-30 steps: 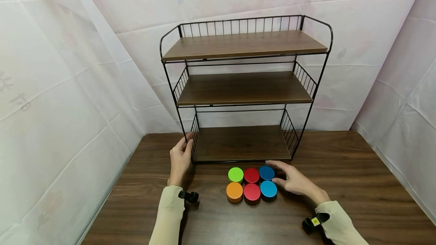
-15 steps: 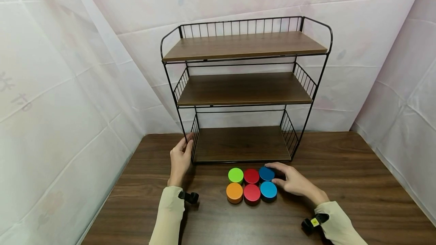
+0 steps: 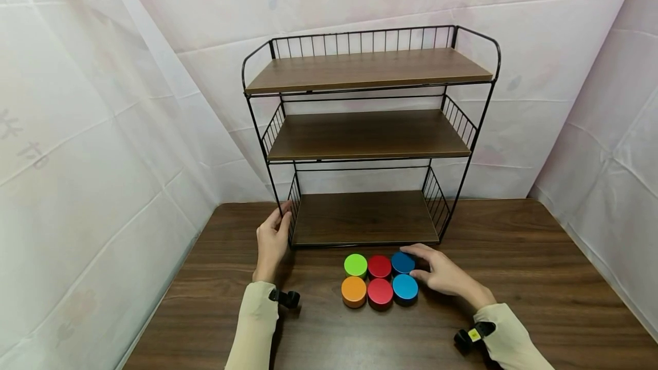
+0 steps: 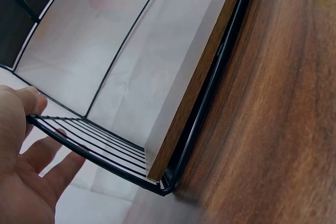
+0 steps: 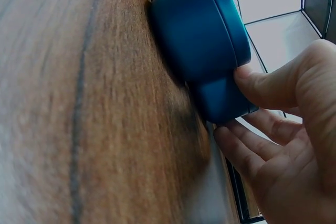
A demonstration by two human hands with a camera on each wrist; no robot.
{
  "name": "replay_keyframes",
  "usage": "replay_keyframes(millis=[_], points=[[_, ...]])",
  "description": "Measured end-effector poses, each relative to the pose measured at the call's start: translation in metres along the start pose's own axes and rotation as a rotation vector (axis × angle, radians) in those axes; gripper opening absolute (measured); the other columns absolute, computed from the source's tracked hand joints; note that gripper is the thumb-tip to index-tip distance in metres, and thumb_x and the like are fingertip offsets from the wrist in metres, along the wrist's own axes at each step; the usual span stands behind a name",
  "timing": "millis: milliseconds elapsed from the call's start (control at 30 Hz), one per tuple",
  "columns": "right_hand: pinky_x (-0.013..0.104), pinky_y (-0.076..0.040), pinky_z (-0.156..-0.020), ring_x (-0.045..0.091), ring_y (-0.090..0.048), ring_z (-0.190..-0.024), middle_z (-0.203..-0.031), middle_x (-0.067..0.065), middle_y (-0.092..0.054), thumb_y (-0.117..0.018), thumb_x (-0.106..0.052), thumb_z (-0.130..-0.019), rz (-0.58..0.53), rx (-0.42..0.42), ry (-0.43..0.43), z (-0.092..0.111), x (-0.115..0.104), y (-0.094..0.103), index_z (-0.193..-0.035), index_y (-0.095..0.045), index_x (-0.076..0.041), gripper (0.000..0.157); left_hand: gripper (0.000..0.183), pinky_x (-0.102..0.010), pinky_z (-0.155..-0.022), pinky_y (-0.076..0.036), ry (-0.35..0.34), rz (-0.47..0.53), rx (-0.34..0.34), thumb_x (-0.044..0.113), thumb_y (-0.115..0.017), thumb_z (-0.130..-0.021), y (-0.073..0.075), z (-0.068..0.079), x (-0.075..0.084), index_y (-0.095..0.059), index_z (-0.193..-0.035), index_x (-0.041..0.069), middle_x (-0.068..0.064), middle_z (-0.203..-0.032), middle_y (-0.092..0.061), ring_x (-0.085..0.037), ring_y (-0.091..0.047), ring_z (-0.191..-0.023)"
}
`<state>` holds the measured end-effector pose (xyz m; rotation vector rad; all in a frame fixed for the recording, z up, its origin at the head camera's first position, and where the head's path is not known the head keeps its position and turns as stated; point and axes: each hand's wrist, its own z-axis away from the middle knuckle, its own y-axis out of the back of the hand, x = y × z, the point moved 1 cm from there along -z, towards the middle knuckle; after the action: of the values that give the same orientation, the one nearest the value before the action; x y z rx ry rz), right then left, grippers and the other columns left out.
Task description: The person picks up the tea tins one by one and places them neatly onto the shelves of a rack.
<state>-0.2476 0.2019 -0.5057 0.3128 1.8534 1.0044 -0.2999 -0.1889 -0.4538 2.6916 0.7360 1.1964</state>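
My left hand (image 3: 271, 242) holds the left side frame of a black wire shelf rack (image 3: 280, 160); in the left wrist view the thumb lies over the side rail and fingers show behind the bars. At the rack's front foot, my right hand (image 3: 446, 274) has thumb and fingers around a dark blue round lidded tin (image 5: 220, 99), which stands on the table. Directly in front of it is a lighter blue tin (image 3: 405, 288). Beside these stand a dark red tin (image 3: 379, 267), a pinkish red tin (image 3: 380, 293), a green tin (image 3: 356, 265) and an orange tin (image 3: 354, 291).
The rack has three wooden shelves, top (image 3: 370, 68), middle (image 3: 370, 133) and bottom (image 3: 366, 217), with wire guards at the sides. It stands on a brown wooden table (image 3: 205, 313). Pale cloth (image 3: 113, 147) hangs behind and along both sides.
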Motion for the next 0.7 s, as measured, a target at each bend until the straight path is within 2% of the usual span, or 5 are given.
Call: replay_keyframes(millis=[133,367,533,700], points=[[0.038,-0.05,-0.093,0.019,-0.055,-0.117,-0.136,0.005,-0.053,-0.067,-0.015,-0.091,-0.009,-0.002,0.004,0.0,0.0,0.001,-0.138,-0.051,-0.008,0.05,0.028,-0.031,-0.073,-0.055,-0.005,0.003,0.005,0.0,-0.057,-0.095,0.0,0.0,0.001,-0.064,-0.122,-0.004,-0.021,-0.119,-0.066,-0.035,-0.069,-0.096],[0.042,-0.05,-0.094,0.02,-0.056,-0.117,-0.136,0.005,-0.053,-0.067,-0.017,-0.091,0.001,0.014,0.014,0.001,0.0,0.004,-0.137,-0.052,-0.007,0.05,0.029,-0.023,-0.075,-0.054,-0.001,0.018,0.006,-0.002,-0.057,-0.094,-0.001,0.0,0.0,-0.064,-0.122,-0.004,-0.022,-0.119,-0.066,-0.039,-0.068,-0.096],[0.047,-0.048,-0.095,0.024,-0.056,-0.119,-0.134,0.005,-0.055,-0.068,-0.021,-0.091,-0.007,0.045,0.019,0.001,-0.002,0.008,-0.136,-0.053,-0.007,0.05,0.029,-0.013,-0.073,-0.05,0.011,0.025,0.009,0.0,-0.056,-0.095,-0.005,0.001,-0.019,-0.063,-0.123,-0.004,-0.021,-0.12,-0.066,-0.038,-0.068,-0.096],[0.048,-0.047,-0.097,0.025,-0.056,-0.12,-0.133,0.005,-0.056,-0.068,-0.025,-0.091,-0.008,0.059,0.028,0.0,-0.004,0.012,-0.136,-0.053,-0.007,0.051,0.029,-0.007,-0.074,-0.047,0.025,0.029,0.003,0.008,-0.057,-0.097,-0.006,0.002,-0.035,-0.064,-0.124,0.001,-0.016,-0.122,-0.066,-0.032,-0.069,-0.097]])
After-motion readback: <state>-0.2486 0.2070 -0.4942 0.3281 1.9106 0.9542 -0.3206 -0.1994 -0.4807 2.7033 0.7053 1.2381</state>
